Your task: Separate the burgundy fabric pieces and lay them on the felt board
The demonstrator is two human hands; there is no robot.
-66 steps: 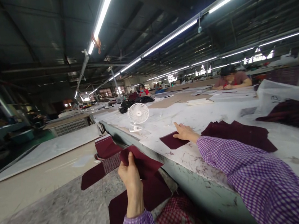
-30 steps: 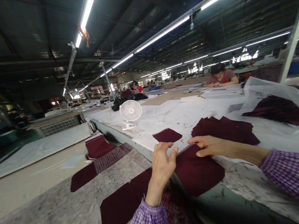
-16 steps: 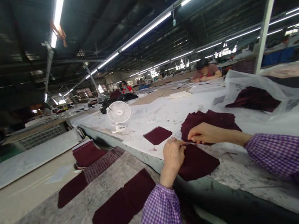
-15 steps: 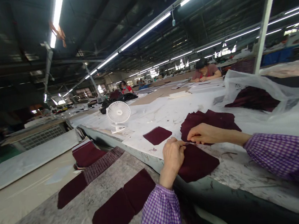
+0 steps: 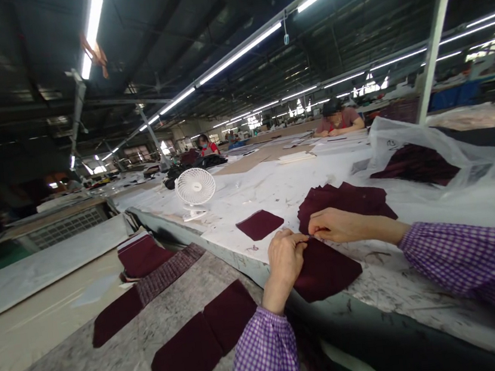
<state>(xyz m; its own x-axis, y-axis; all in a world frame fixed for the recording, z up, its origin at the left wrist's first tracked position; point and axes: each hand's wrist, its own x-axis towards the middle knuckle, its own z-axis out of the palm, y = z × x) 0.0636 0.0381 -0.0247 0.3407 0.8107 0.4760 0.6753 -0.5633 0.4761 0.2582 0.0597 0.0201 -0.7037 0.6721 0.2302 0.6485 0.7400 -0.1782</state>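
A maroon fabric piece lies at the front edge of the white-covered table, one corner hanging past the edge. My left hand is closed on its upper left corner, thumb and fingers pressed together. Close beside it, my right hand pinches the top edge of the same piece; its fingertips hide whatever small detail is there. Just behind my right hand sits a fanned stack of maroon fabric pieces. A single maroon piece lies flat to the left of that stack.
A white fan stands at the table's left edge. Clear plastic bag with dark maroon fabric lies at right. On the lower grey surface are several maroon pieces and a folded stack. A co-worker leans over the table's far side.
My right hand has shifted very slightly left, its fingertips closer to my left hand at the fabric's top edge. My left hand stays in place on the corner.
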